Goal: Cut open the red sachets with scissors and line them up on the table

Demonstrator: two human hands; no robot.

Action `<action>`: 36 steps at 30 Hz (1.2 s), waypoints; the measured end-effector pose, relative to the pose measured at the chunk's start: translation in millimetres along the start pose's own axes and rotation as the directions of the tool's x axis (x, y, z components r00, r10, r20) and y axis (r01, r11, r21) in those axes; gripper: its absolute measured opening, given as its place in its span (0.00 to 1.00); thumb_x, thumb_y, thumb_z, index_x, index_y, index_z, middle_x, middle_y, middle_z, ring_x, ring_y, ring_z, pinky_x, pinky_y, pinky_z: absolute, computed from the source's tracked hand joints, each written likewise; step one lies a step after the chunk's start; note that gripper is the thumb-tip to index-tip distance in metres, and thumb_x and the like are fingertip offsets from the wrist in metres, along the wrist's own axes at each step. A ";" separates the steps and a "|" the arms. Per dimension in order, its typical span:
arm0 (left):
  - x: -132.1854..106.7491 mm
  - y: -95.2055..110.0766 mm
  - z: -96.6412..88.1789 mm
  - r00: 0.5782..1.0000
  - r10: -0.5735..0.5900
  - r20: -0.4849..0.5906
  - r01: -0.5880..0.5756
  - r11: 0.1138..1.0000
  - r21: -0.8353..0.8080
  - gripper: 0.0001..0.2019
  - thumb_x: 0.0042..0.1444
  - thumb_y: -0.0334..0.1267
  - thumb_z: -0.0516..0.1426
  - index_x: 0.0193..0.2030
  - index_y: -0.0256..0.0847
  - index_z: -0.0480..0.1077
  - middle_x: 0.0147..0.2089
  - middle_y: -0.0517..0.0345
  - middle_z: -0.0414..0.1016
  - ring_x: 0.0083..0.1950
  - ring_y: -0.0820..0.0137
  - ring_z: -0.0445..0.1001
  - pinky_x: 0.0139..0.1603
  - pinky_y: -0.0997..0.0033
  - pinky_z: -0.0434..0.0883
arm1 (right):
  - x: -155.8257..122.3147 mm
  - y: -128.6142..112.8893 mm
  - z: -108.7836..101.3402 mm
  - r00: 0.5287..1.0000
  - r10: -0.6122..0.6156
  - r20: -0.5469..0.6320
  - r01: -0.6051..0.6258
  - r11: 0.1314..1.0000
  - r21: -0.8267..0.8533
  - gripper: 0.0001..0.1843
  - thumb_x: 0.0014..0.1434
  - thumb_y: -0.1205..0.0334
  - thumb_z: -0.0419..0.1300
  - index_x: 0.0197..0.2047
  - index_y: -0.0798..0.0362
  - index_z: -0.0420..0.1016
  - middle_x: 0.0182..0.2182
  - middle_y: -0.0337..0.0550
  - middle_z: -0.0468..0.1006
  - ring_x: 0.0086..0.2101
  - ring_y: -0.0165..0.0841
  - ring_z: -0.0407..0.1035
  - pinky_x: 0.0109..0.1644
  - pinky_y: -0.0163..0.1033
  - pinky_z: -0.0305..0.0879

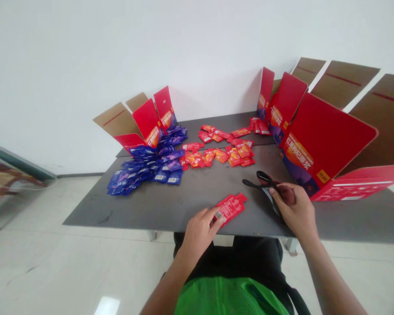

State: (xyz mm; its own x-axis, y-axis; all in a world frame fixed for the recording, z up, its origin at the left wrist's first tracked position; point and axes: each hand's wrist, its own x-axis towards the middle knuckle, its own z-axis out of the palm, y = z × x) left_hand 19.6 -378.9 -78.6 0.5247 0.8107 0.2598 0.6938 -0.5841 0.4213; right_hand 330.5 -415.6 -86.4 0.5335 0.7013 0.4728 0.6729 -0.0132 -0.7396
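My left hand pinches the lower left end of a red spouted sachet near the table's front edge. White print and a barcode show on its upper side. To the right, my right hand is closed on what look like black-handled scissors. Their handle loops point away from me, and the fingers cover much of the rest. Farther back lie many loose red sachets. Left of these is a heap of blue-purple sachets.
Open red cartons with raised flaps line the table's right side. More open red cartons stand at the back left. The grey table meets a white wall. A wooden-framed object is at the far left.
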 end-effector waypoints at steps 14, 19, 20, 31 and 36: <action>-26.1 -14.6 -0.7 0.936 0.348 0.040 -0.350 0.935 0.050 0.16 0.70 0.40 0.61 0.62 0.44 0.73 0.59 0.53 0.78 0.61 0.58 0.72 0.63 0.54 0.72 | -38.9 -101.3 61.1 0.715 -0.512 0.477 0.505 0.849 0.155 0.09 0.69 0.63 0.60 0.53 0.46 0.73 0.51 0.47 0.78 0.49 0.41 0.74 0.52 0.45 0.74; -26.4 -18.1 6.1 0.903 0.423 -0.079 -0.420 0.906 0.050 0.17 0.72 0.36 0.59 0.66 0.41 0.70 0.62 0.55 0.78 0.62 0.62 0.72 0.62 0.60 0.72 | -1.1 -61.4 64.8 0.746 -0.483 0.459 0.556 0.831 -0.029 0.08 0.70 0.61 0.59 0.51 0.47 0.74 0.49 0.49 0.78 0.47 0.43 0.74 0.51 0.49 0.73; -27.1 -18.8 7.7 0.899 0.428 -0.094 -0.425 0.904 0.052 0.17 0.72 0.36 0.59 0.66 0.41 0.71 0.62 0.55 0.78 0.62 0.62 0.72 0.62 0.60 0.72 | 12.4 -53.5 61.6 0.763 -0.468 0.446 0.555 0.828 -0.081 0.08 0.70 0.59 0.59 0.52 0.48 0.74 0.48 0.50 0.78 0.46 0.44 0.74 0.50 0.50 0.73; -32.0 -18.0 10.4 0.926 0.373 -0.054 -0.372 0.928 0.018 0.15 0.71 0.35 0.60 0.63 0.43 0.74 0.59 0.55 0.79 0.61 0.61 0.73 0.63 0.58 0.73 | -34.4 -97.3 66.8 0.656 -0.551 0.515 0.591 0.800 0.103 0.10 0.69 0.64 0.61 0.53 0.46 0.72 0.51 0.47 0.78 0.49 0.41 0.74 0.52 0.46 0.73; -29.8 -19.0 9.9 0.917 0.386 -0.098 -0.387 0.922 0.002 0.18 0.71 0.34 0.60 0.66 0.43 0.71 0.62 0.54 0.77 0.62 0.62 0.73 0.63 0.60 0.73 | 10.1 -65.4 69.8 0.750 -0.462 0.473 0.552 0.831 -0.064 0.09 0.70 0.59 0.60 0.52 0.48 0.74 0.47 0.50 0.78 0.47 0.44 0.74 0.51 0.50 0.73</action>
State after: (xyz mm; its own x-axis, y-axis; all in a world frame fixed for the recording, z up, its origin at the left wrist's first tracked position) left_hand -4.3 -392.3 -103.0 0.7005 0.5224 0.4862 0.4373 -0.8526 0.2861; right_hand 256.1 -357.9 -66.7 -0.1531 0.8696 0.4693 0.8867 0.3306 -0.3234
